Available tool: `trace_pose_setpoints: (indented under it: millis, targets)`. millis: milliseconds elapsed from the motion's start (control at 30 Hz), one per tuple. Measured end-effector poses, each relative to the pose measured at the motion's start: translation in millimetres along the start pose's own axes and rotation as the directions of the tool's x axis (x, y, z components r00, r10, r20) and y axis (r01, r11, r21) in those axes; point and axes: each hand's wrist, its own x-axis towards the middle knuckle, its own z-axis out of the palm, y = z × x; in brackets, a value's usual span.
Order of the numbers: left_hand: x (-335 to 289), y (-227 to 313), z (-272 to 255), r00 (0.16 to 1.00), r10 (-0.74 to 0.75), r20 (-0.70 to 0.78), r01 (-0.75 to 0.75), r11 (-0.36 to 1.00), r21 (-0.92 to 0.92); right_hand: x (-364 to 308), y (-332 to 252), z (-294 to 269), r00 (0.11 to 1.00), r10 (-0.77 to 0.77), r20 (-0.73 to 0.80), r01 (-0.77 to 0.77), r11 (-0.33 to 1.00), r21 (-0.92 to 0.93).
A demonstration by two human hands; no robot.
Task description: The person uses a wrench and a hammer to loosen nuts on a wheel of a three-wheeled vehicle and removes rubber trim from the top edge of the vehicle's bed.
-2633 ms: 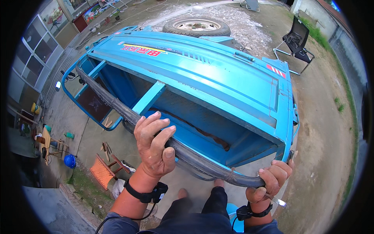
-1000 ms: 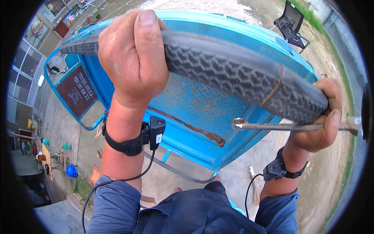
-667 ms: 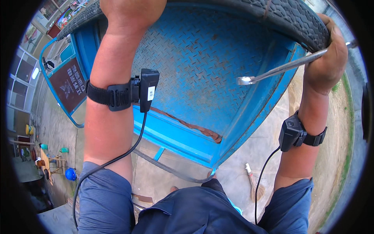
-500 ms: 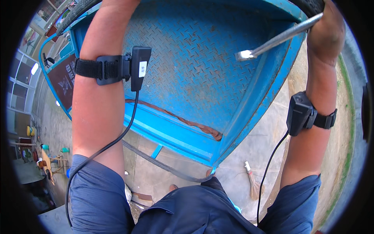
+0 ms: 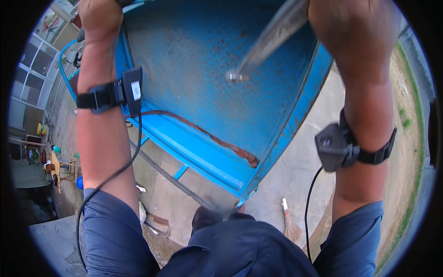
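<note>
My right hand point(image 5: 355, 37), blurred by motion at the upper right, is closed around a grey metal bar point(image 5: 277, 34). The bar slants down to the left, its bright end above the diamond-plate floor of a blue metal cart bed point(image 5: 198, 161). My left hand point(image 5: 101, 18) is a fist at the upper left, closed on what looks like a black tyre point(image 5: 81, 35); most of the tyre is out of frame or hidden. A twisted brown strip point(image 5: 198, 130) lies along the bed's near edge.
A black bar point(image 5: 173, 180) curves along the cart's near side, close to my legs. A broom point(image 5: 288, 221) lies on the concrete at the right. At the left are a wooden stand point(image 5: 57, 171) and a building with windows point(image 5: 37, 69). Cables run down both my arms.
My right hand has come down and inward, bringing the bar's end left over the bed. My left hand has shifted left and lower into view. The bed sits further left in the picture.
</note>
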Motion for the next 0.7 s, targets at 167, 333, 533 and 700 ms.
trace_pose_setpoints:
  millis: [167,333,533,700]
  targets:
    - [-50,-53,-37,0.918,-0.341,-0.201,0.217,0.858,-0.465,15,-54,9,0.991,0.135,0.024,-0.137,0.978,0.158]
    - [-36,-5,-130,0.75,-0.481,0.454,0.661,0.573,-0.485,25,-130,-16,0.947,0.284,0.152,-0.301,0.948,0.104]
    - [-47,-23,-132,0.756,-0.434,0.489,0.64,0.647,-0.414,25,-140,10,0.902,0.413,0.129,-0.429,0.89,0.154]
    - [-43,-15,-94,0.802,-0.441,0.402,0.596,0.632,-0.495,20,-122,25,0.863,0.502,0.048,-0.502,0.846,0.179]
